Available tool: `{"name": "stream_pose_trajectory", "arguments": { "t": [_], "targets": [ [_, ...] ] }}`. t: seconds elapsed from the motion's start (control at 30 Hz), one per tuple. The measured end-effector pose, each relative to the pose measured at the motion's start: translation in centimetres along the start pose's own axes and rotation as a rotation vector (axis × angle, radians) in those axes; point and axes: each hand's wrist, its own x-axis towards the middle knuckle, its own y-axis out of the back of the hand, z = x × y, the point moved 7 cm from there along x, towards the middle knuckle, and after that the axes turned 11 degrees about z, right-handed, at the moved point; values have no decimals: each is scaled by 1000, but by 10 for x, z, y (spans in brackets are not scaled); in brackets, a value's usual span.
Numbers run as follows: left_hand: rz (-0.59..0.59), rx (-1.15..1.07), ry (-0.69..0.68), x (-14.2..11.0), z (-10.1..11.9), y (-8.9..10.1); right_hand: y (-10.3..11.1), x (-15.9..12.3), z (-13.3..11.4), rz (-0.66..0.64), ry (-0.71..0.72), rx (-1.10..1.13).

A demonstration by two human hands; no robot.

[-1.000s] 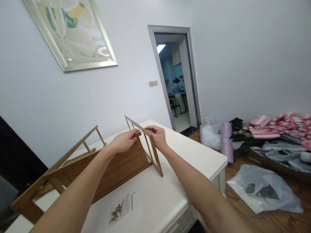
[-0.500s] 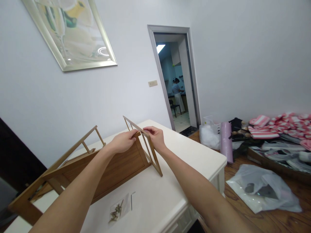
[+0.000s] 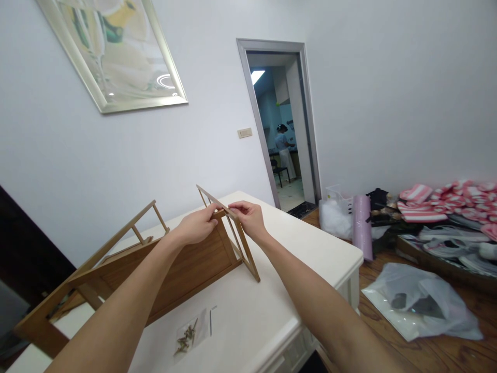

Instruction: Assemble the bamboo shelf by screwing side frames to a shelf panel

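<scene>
A brown wooden rack (image 3: 194, 269), partly put together, lies on its side across the white table (image 3: 298, 248). At its right end stands a slim wooden side frame (image 3: 247, 248). My left hand (image 3: 198, 226) is closed on the top edge of the rack's panel, right where the frame meets it. On the frame's other side, my right hand (image 3: 249, 217) pinches at the same joint; whether a small screw is between its fingers is hidden. Nearer me lie a clear bag of screws (image 3: 189, 334) and an L-shaped hex key (image 3: 212, 320).
Beyond the table's right edge, a plastic bag (image 3: 425, 300) lies on the wood floor. A purple roll (image 3: 362, 227), a white basket (image 3: 336, 210) and striped pink cloth (image 3: 446, 202) stand by the wall. Another person (image 3: 284, 150) is beyond the doorway.
</scene>
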Motion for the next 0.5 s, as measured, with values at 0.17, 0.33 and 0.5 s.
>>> {"name": "stream_pose_trajectory", "arguments": {
  "t": [0.17,0.33,0.5],
  "targets": [
    [7,-25,0,-2,1,2,0,0,3,3,-103,84],
    [8,-26,12,-2,0,2,0,1,4,-42,-143,83],
    [15,-11,12,-1,-1,2,-4,1,8,-93,-149,71]
  ]
}}
